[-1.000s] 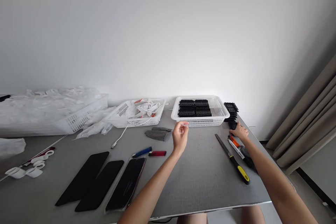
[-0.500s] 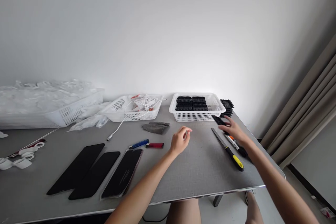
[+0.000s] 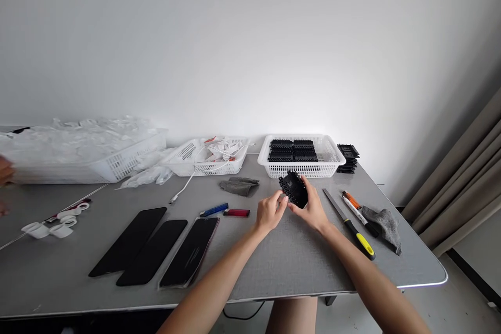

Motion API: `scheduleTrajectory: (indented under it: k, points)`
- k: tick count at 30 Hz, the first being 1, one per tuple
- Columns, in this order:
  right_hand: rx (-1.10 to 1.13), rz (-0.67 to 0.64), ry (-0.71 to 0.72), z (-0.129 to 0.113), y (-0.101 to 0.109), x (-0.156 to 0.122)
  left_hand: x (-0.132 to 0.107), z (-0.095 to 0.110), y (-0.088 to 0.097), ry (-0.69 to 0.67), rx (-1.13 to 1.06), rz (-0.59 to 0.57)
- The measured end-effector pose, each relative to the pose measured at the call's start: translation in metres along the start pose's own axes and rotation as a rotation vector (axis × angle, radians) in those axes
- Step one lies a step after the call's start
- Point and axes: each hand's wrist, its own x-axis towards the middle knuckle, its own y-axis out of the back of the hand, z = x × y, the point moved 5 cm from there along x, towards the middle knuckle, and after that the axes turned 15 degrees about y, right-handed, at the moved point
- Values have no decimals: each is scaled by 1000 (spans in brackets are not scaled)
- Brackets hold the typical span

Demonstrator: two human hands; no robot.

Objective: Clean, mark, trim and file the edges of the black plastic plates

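Observation:
In front of the basket, my right hand [image 3: 314,210] grips a black plastic part [image 3: 293,188] with toothed edges, holding it tilted above the table. My left hand [image 3: 269,212] is closed in a pinch at the part's lower left edge; what sits between thumb and forefinger is too small to make out. More black parts [image 3: 293,151] lie in rows inside a white plastic basket [image 3: 301,170] behind the hands. A stack of similar parts [image 3: 347,159] stands right of that basket.
Right of my hands lie a file [image 3: 354,232] with a yellow-black handle, a marker [image 3: 359,215], an orange tool [image 3: 351,199] and a grey cloth [image 3: 383,227]. Left are lighters [image 3: 237,213], phones [image 3: 190,253] and a basket with cables [image 3: 211,168]. Another person's hand [image 3: 4,171] shows far left.
My right hand has brought the black part from the right side over to my left hand. The grey cloth at right has come into sight. Another person's hand has appeared at the left edge.

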Motion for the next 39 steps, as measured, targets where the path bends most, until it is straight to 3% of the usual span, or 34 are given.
scheduleTrajectory:
  k: [6, 12, 18, 24, 33, 39]
  points:
    - [-35, -24, 31, -4, 4, -2, 1, -2, -10, 94, -273, -141]
    - [10, -6, 18, -4, 5, -1, 7, -11, -13, 216, -432, -124]
    - [221, 9, -125, 2, -1, -4, 17, -28, -12, 317, -492, -52]
    - [413, 215, -359, 15, 6, -4, 22, -34, -9, 356, -534, -22]
    - [679, 240, -531, 22, 13, -2, 15, -22, -17, 396, -665, -196]
    - [764, 334, -610, 33, 13, -8, 13, -15, -18, 514, -1000, -345]
